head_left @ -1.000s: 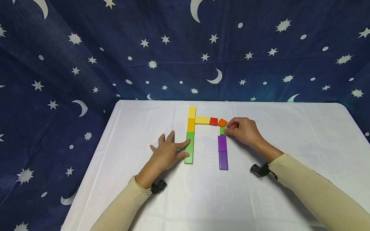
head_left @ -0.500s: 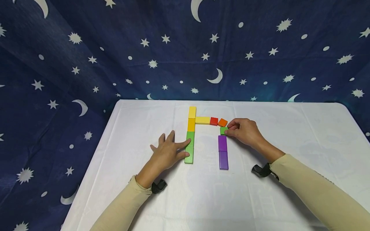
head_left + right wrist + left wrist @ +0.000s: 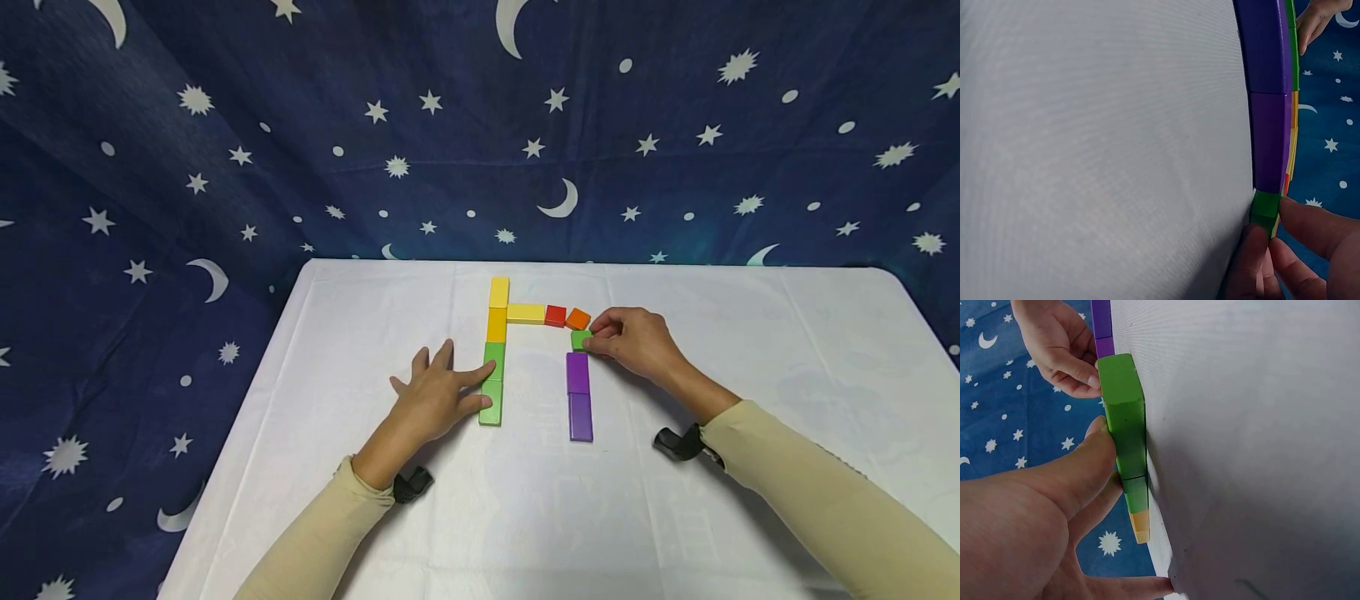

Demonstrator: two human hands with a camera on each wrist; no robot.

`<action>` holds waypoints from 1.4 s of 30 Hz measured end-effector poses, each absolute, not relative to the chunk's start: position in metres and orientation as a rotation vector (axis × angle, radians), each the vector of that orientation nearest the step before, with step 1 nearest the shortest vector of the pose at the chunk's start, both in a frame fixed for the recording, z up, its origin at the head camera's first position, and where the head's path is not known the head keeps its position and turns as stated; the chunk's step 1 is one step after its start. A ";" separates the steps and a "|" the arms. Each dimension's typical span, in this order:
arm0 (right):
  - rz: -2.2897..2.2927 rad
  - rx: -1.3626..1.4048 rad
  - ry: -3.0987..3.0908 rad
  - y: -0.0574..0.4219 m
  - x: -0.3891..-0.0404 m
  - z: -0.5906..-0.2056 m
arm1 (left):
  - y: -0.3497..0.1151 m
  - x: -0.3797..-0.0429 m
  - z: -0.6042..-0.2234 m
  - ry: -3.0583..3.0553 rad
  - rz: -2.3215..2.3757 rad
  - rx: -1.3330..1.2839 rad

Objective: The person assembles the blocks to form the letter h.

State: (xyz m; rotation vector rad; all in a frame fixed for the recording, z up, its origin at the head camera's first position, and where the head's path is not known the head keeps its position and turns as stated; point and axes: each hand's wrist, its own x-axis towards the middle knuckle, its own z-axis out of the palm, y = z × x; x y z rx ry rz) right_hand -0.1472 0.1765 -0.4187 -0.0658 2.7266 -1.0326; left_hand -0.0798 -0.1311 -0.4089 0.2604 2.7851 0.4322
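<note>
My left hand (image 3: 435, 398) is spread, its thumb and forefinger resting on two green blocks (image 3: 492, 360) that end the left-hand column. Above these, yellow blocks (image 3: 498, 293) continue the column. With thumb and fingers my right hand (image 3: 636, 340) pinches a small green block (image 3: 1265, 205), which lies against the end of two purple blocks (image 3: 578, 396). Just beyond it sits a tilted orange block (image 3: 578, 319), beside a red block (image 3: 555, 316). A pale yellow block (image 3: 525, 313) links the red one to the left column.
A white cloth covers the table (image 3: 337, 333). Behind it hangs a dark blue curtain (image 3: 450, 192) with moons and stars. Each wrist carries a small black camera.
</note>
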 end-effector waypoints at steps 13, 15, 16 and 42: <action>-1.015 -0.060 2.716 0.178 -0.147 -0.417 | -0.131 -0.079 -0.408 2.782 0.445 0.256; -1.016 -0.054 2.716 0.178 -0.147 -0.417 | -0.131 -0.079 -0.408 2.781 0.447 0.255; -1.019 -0.054 2.714 0.178 -0.147 -0.417 | -0.131 -0.079 -0.408 2.780 0.448 0.255; -0.940 -0.528 2.832 0.180 -0.121 -0.413 | -0.132 -0.079 -0.408 2.776 0.445 0.257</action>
